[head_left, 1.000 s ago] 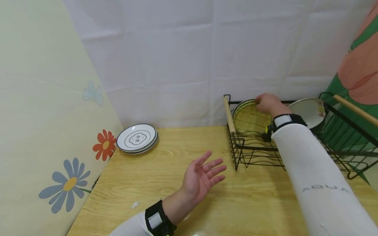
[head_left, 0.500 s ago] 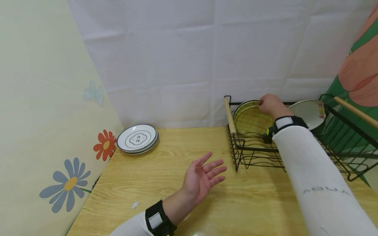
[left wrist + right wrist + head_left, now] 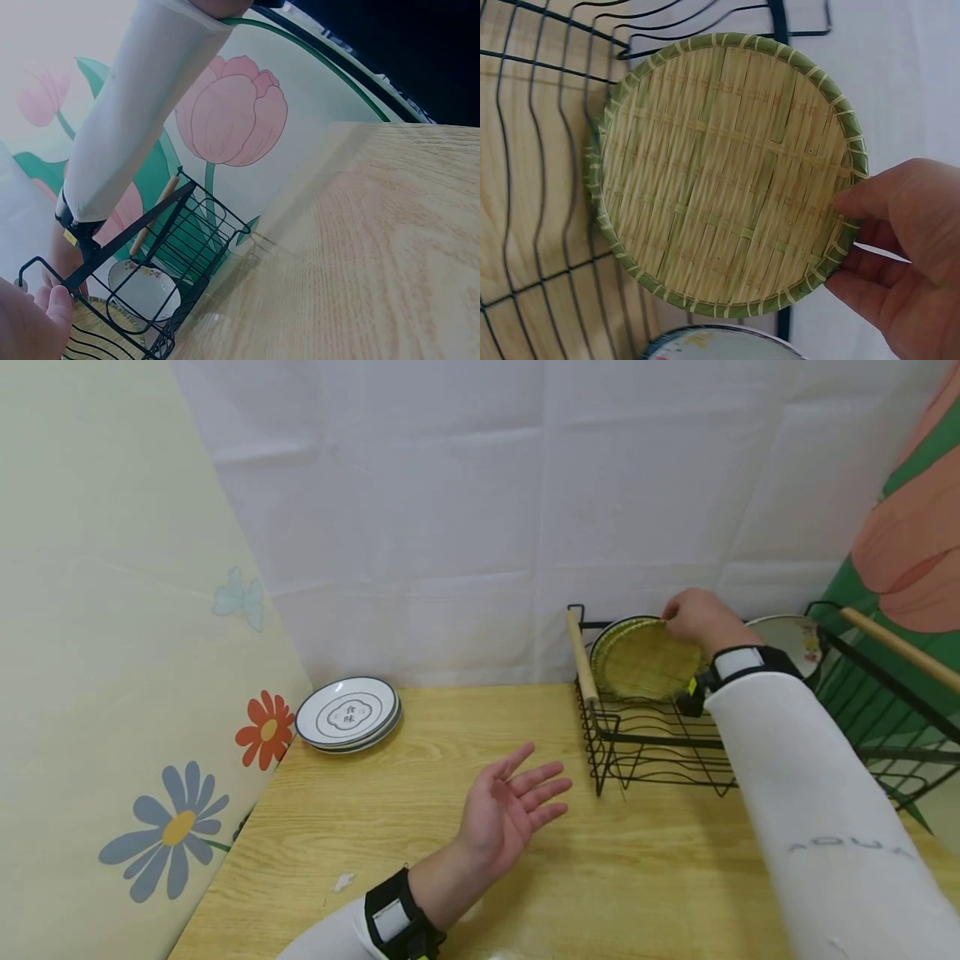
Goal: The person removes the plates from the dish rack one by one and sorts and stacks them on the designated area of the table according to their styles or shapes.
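compared with a second ago, the right hand (image 3: 705, 620) sits slightly farther right and higher, and the round woven bamboo tray (image 3: 727, 176) it holds has come with it, leaning a little farther from the dark-rimmed dish (image 3: 604, 634) behind. the thumb and fingers pinch the tray's green-bound edge, while the tray stands tilted within the left part of the black wire dish rack (image 3: 660, 740). the left hand (image 3: 501, 818) is unchanged, palm up with fingers spread, holding nothing above the wooden table (image 3: 420, 777); the two hands are well apart. the right sleeve (image 3: 817, 793) crosses the rack's front rail and hides part of it, and the right wrist now covers more of the floral bowl (image 3: 791, 635). at the table's far left lie stacked blue-rimmed plates (image 3: 348, 713); a white scrap (image 3: 343, 882) lies nearer.
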Available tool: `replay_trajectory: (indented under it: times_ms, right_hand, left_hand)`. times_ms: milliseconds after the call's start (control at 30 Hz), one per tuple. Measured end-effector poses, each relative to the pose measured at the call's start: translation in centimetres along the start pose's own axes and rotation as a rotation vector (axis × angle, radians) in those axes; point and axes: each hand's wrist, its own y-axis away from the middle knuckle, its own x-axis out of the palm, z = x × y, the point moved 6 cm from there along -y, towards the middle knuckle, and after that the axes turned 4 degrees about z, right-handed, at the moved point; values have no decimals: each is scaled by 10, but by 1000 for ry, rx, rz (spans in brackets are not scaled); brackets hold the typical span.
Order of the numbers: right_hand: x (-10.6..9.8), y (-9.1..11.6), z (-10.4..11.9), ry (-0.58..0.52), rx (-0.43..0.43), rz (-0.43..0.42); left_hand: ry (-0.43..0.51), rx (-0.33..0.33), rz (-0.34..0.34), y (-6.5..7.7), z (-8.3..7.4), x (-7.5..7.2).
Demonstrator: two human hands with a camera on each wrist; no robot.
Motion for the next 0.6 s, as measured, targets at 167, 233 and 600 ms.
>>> replay_trajectory:
  times_ms: [167,233,600]
  right_hand:
    - [-26,7,2,2,-19,-45]
    - [-36,10,3,-1,-30,-52]
    - [-81,27,7,7,4,-52]
  left_hand:
    - [-10,17,0,-1,-6,0]
    - [-13,23,1,-2,-8,0]
    - [-20,50,10,-5,-18,-2]
